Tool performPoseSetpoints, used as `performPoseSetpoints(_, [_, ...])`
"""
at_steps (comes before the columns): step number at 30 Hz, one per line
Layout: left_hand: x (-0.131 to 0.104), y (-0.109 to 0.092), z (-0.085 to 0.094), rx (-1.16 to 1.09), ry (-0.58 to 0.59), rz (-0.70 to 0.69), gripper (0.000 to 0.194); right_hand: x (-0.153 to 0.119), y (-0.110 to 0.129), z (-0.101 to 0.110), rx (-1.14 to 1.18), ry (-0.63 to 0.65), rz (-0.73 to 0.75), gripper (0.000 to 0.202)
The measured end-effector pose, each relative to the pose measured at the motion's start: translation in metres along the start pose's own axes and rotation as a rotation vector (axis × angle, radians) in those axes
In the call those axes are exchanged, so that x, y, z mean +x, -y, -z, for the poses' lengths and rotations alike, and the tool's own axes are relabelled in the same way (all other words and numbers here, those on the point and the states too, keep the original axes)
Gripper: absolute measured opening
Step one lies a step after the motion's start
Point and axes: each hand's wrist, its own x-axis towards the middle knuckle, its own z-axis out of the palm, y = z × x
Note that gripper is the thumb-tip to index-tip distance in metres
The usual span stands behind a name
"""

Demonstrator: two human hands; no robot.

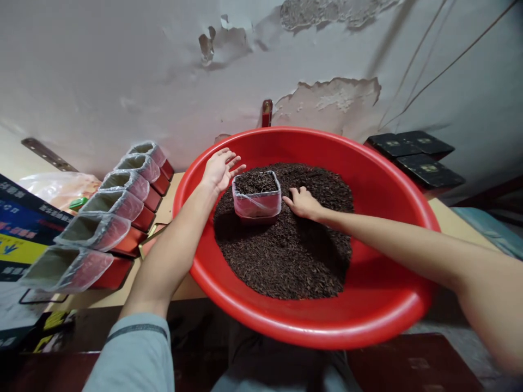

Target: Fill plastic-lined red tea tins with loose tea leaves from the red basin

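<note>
A large red basin holds a heap of dark, loose tea-like leaves. On the heap stands a red tin lined with clear plastic and filled with the same leaves. My left hand is raised over the basin's left side, palm up and fingers apart, just left of the tin, holding nothing. My right hand rests on the leaves right of the tin, its fingers spread and their tips partly among the leaves.
A row of several plastic-lined red tins stands left of the basin on the wooden table. Black-lidded boxes sit at the right by the wall. A printed carton and a plastic bag are at far left.
</note>
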Motion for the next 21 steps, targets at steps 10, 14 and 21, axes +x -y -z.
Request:
performPoseSetpoints(10, [-0.045, -0.004, -0.026, 1.184, 0.606, -0.522, 0.058, 0.013, 0.030, 0.054, 0.108, -0.067, 0.070, 0.041])
performPoseSetpoints(14, [-0.055, 0.011, -0.041, 1.388, 0.649, -0.525, 0.088, 0.011, 0.052, 0.088, 0.339, -0.326, 0.218, 0.036])
performPoseSetpoints(21, [-0.054, -0.011, -0.037, 1.371, 0.761, -0.287, 0.117, 0.020, 0.102, 0.095, 0.831, -0.409, 0.377, 0.045])
